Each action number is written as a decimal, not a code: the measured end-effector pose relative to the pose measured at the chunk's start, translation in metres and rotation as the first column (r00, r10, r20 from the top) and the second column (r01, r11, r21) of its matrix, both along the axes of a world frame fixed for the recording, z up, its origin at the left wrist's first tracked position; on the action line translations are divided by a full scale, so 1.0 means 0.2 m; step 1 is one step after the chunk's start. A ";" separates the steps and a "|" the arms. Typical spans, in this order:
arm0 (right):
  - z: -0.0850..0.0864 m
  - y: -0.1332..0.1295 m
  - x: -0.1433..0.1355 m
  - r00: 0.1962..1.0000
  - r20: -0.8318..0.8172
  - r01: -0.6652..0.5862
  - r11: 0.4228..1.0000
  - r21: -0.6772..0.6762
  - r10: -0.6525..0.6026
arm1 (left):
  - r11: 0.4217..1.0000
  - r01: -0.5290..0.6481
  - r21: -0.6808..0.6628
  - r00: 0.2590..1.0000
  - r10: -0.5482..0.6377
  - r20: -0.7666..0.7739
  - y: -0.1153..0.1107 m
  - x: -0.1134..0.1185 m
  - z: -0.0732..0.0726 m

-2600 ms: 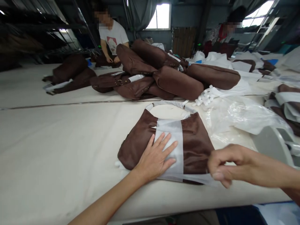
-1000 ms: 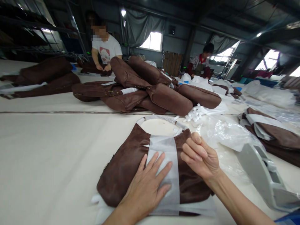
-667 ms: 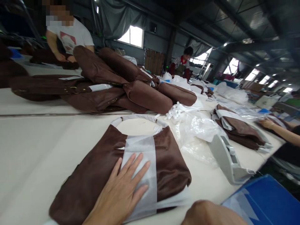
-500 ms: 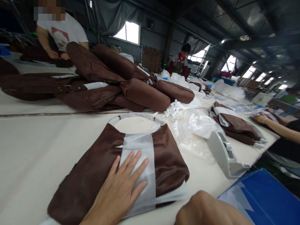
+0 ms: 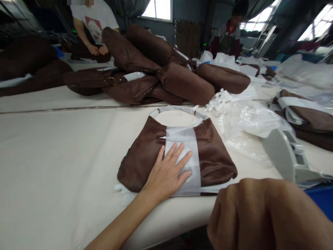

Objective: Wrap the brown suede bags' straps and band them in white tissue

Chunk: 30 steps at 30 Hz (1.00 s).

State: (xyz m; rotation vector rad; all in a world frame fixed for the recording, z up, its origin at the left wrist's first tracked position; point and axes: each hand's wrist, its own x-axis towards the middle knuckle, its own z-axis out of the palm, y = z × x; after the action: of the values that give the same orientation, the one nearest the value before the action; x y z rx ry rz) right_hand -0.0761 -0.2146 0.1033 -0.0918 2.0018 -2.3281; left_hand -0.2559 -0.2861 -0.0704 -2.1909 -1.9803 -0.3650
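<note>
A brown leather handbag (image 5: 140,156) lies flat on the table, its wrapped white handle (image 5: 177,108) pointing away from me. Around its middle runs a band of thin white wrapping paper (image 5: 194,149). My left hand (image 5: 169,170) is spread flat on this band, fingers apart, pressing on the bag. Close to the camera at lower right, my right hand (image 5: 260,211) is closed in a fist. A narrow white strip (image 5: 212,189) stretches from the bag's bottom edge to that fist, where its end is hidden by the fingers.
Several brown bags (image 5: 187,83) are heaped behind. Clear plastic film (image 5: 249,121) and a grey tape dispenser (image 5: 282,152) are at right, beside folded brown bags (image 5: 309,114). A blue box (image 5: 321,199) stands below the table edge. Two people (image 5: 97,24) are across the table.
My view has swung right and drawn back from the bag. The right fist has come nearer the camera, with the white strip pulled straighter. My left hand stays flat on the bag.
</note>
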 end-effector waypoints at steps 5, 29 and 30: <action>-0.01 0.22 -0.09 0.955 0.009 -0.288 0.919 0.270 0.297 | 0.998 -0.008 -0.057 0.999 0.011 0.049 -0.01 0.02 0.01; -0.31 0.66 -0.60 0.866 0.499 -0.490 -0.130 0.862 0.048 | 0.999 0.006 -0.043 0.999 -0.004 0.047 -0.02 0.00 -0.02; -0.32 0.67 -0.61 0.865 0.501 -0.492 -0.145 0.858 0.032 | 0.999 0.007 -0.048 0.999 -0.004 0.046 -0.02 0.00 -0.02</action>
State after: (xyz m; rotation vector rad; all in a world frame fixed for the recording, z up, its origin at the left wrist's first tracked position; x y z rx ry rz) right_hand -0.1988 -0.0815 0.0395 -0.0217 2.5250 -0.0103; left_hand -0.2561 -0.2893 -0.0741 -2.2370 -2.0280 -0.3752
